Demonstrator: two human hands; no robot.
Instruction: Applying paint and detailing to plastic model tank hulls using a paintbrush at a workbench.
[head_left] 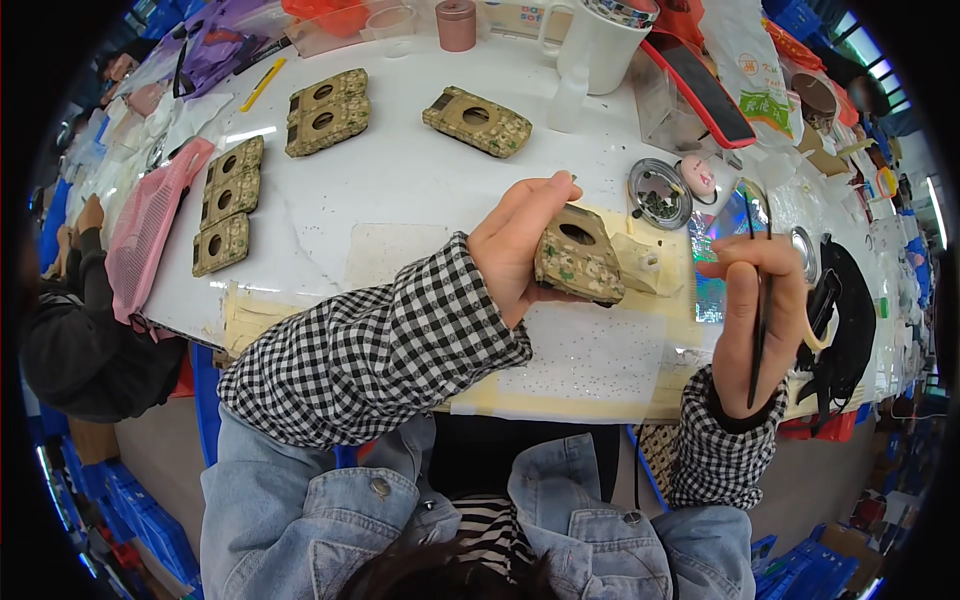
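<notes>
My left hand [508, 238] is closed around a camouflage-painted model tank hull [583, 262], tilted up off the table, with a round dark hole in its top. In my right hand [740, 292] is a pair of slim black tweezers [761, 335], held upright and apart from the hull; I cannot tell whether the tips hold anything. A round clear dish [662, 208] with small dark green bits lies between and beyond my hands. Similar hulls stand farther off: one alone [478, 122], a pair [328, 112] and a row of 3 [228, 200] at the left.
Tiny specks dot a pale sheet [580, 365] at the table's front edge. On the right are shiny holographic film [712, 265] and a black pouch [855, 320]. A white mug [600, 45], a red-edged phone [700, 92] and a pink mesh bag [155, 225] stand around. Another person's sleeve [100, 350] is at left.
</notes>
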